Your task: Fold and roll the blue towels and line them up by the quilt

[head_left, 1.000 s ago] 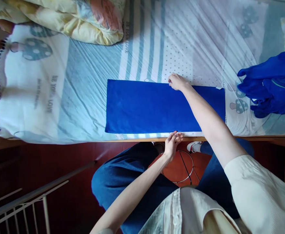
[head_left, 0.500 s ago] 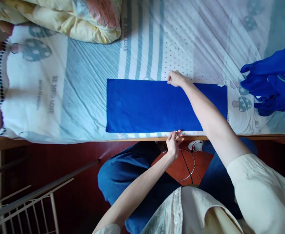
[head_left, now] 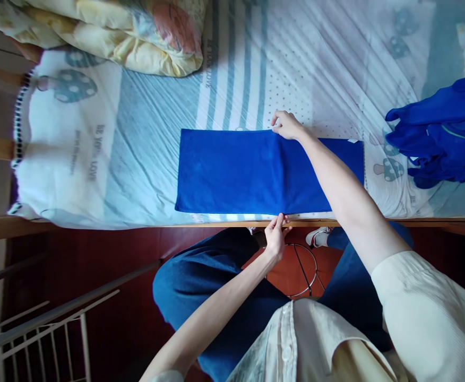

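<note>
A blue towel (head_left: 228,172), folded into a long rectangle, lies along the near edge of the bed, with a small white tag at its far right. My right hand (head_left: 287,126) pinches its far edge near the middle. Directly opposite, my left hand (head_left: 275,236) grips the near edge between thumb and fingers. A low ridge runs across the cloth from one hand to the other. My right forearm covers part of the towel's right half.
Crumpled blue cloths (head_left: 443,135) lie in a heap on the right of the bed sheet (head_left: 148,154). A yellow patterned quilt (head_left: 148,40) is bunched at the back left. The wooden bed edge (head_left: 212,225) runs in front of my knees; a white metal rack (head_left: 57,339) stands lower left.
My left hand has come up onto the near edge and closed on it. A raised crease has formed across the towel between my hands. The view has shifted slightly.
</note>
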Motion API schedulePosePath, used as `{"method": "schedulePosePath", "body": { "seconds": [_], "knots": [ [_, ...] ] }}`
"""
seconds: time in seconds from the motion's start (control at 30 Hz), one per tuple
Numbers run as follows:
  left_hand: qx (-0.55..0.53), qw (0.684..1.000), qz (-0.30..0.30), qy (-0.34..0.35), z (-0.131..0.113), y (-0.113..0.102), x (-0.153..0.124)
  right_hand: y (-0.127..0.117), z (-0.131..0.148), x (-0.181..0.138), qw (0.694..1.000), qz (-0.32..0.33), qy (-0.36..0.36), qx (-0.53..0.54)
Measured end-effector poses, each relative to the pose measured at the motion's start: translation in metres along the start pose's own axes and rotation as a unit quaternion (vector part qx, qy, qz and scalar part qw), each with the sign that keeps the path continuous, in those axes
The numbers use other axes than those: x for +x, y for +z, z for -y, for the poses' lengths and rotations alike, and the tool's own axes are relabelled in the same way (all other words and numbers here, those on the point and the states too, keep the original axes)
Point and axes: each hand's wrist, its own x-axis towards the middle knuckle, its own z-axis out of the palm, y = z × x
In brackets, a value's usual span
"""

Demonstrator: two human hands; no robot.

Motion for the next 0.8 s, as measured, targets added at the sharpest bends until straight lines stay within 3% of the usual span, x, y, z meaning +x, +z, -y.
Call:
{"method": "schedulePosePath", "body": {
  "seconds": [0.13,0.23,0.33,0.47,0.67,0.8],
  "knots": [
    [0.061,0.994,-0.005,0.087,-0.01,-0.008,-0.014,-0.024,0.022,-0.019,0.999,-0.03,-0.001,0.027],
    [0.136,0.973,0.0,0.186,-0.025,-0.018,-0.025,-0.048,0.038,-0.04,0.996,-0.073,-0.005,0.053],
    [0.189,0.938,0.005,0.292,-0.048,-0.027,-0.034,-0.074,0.046,-0.066,0.988,-0.123,-0.019,0.09],
    [0.194,0.905,0.005,0.378,-0.091,-0.031,-0.041,-0.109,0.048,-0.106,0.967,-0.188,-0.043,0.164],
    [0.146,0.873,0.02,0.464,-0.177,-0.004,-0.065,-0.159,0.058,-0.178,0.927,-0.256,-0.069,0.265],
    [0.119,0.869,0.076,0.474,-0.227,0.02,-0.098,-0.184,0.067,-0.229,0.907,-0.304,-0.078,0.282]
  ]
}}
